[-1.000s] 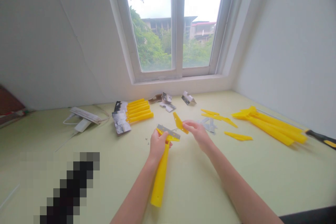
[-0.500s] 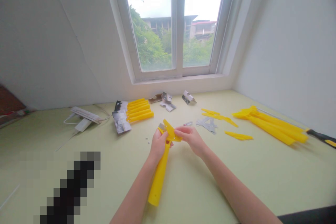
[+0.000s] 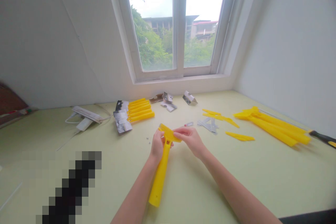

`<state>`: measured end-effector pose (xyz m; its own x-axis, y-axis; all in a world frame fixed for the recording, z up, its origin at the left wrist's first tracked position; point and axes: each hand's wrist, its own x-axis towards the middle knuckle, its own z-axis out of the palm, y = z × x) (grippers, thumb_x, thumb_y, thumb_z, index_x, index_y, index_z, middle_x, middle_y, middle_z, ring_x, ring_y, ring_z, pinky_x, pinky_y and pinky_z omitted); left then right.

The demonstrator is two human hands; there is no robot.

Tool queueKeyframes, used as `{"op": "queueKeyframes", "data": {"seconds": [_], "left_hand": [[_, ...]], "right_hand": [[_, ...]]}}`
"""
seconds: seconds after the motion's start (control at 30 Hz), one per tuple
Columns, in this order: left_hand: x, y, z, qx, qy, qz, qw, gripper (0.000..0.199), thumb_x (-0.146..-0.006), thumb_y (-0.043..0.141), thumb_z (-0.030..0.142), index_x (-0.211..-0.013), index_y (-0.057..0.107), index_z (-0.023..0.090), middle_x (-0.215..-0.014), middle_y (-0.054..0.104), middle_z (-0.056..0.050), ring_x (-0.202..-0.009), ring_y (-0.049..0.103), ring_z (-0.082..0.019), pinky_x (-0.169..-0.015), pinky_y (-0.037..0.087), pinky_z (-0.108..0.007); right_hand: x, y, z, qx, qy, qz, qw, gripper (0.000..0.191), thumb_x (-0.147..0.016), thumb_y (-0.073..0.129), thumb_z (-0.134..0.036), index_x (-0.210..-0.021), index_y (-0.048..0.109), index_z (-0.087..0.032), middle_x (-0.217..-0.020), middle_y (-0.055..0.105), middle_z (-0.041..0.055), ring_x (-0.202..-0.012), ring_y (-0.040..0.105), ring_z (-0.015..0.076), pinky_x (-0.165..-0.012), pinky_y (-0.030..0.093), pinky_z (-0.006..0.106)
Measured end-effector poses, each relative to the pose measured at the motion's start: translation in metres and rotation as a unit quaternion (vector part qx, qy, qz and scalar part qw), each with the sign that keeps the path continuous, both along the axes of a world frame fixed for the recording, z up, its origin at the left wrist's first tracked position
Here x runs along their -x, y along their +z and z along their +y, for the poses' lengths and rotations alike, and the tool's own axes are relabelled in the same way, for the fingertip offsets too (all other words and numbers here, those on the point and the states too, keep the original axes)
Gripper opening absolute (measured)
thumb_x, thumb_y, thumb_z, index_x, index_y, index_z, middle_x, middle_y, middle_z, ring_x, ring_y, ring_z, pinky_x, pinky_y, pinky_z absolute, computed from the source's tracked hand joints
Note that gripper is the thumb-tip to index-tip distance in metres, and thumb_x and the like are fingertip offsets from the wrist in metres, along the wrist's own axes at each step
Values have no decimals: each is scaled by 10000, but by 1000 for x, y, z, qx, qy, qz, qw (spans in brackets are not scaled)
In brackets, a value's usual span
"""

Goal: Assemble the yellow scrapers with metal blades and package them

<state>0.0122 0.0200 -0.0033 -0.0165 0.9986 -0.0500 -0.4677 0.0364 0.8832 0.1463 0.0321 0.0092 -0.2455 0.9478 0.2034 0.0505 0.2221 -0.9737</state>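
Note:
My left hand is closed around the head of a yellow scraper, whose long handle slants down toward me. A flat yellow cover piece lies over the scraper's head. The fingertips of my right hand pinch this cover at its right end. Part of the left fingers is hidden behind the scraper. Left of my hands, small metal bits, perhaps screws, rest on the table.
Beyond my right hand are flat metal blades, loose yellow pieces and a small red-and-clear item. Farther right lie yellow scrapers and a black-handled tool. Yellow handles with cards and a power strip are left.
The yellow cover piece has turned and come down from a tilted position onto the scraper's head, hiding the metal edge and slot seen before. Both hands stay in about the same place.

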Motion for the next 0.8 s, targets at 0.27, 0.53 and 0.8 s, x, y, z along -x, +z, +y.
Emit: {"op": "queueKeyframes", "data": {"seconds": [0.27, 0.53, 0.8], "left_hand": [[0, 2, -1, -41, 12, 78, 996, 128, -704, 458, 272, -754, 463, 155, -552, 535, 28, -400, 495, -104, -410, 372, -232], [-1, 1, 0, -43, 32, 115, 992, 92, -679, 433, 247, -719, 450, 166, -469, 513, 45, -362, 477, -107, -386, 360, -228], [-3, 4, -1, -41, 29, 137, 989, 95, -690, 414, 234, -748, 446, 166, -462, 515, 49, -369, 482, -108, -386, 364, -221]], "right_hand": [[3, 0, 0, -13, -20, -1, 1000, 170, -668, 601, -281, -744, 684, -155, -705, 666, 46, -661, 583, 158, -629, 459, 282], [8, -8, 2, -33, -31, -5, 999, 144, -681, 592, -269, -733, 673, -161, -749, 664, 53, -709, 599, 168, -664, 489, 300], [8, -7, 2, -26, -37, -12, 999, 201, -692, 577, -289, -838, 651, -172, -767, 664, 48, -717, 607, 172, -652, 494, 300]]}}
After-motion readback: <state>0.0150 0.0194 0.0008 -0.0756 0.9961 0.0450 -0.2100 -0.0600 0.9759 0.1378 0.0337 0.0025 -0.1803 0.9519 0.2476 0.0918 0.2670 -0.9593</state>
